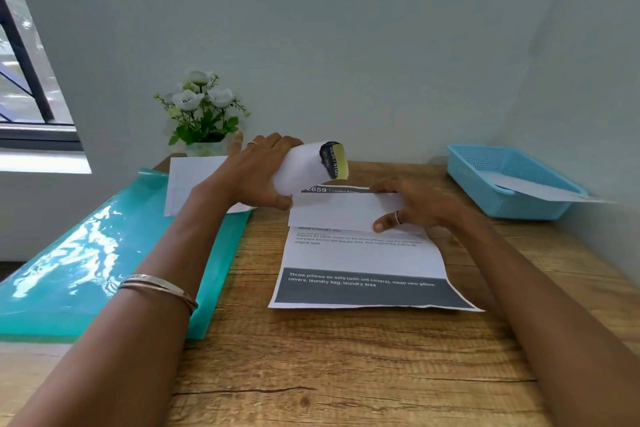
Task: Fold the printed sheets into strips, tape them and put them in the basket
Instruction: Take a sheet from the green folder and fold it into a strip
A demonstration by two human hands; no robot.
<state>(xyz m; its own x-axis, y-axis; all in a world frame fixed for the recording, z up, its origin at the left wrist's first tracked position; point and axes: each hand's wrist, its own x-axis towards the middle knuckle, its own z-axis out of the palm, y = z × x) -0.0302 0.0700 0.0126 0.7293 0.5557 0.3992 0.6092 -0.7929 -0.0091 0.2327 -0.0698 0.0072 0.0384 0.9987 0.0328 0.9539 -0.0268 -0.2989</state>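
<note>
Left hand (pixel 258 172) grips curled paper roll (pixel 304 166); right hand (pixel 412 206) fingers flat, pressing folded printed sheet (pixel 360 253).

A single head-worn wide-angle view looks forward and down from above the near edge of the wooden desk (pixel 346 374), close over it, facing the far edge and the pale wall (pixel 346 28), with both forearms entering from the bottom corners.

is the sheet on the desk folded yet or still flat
Partly folded: the printed sheet's top edge is turned down under the right hand; its lower half lies flat.
</note>
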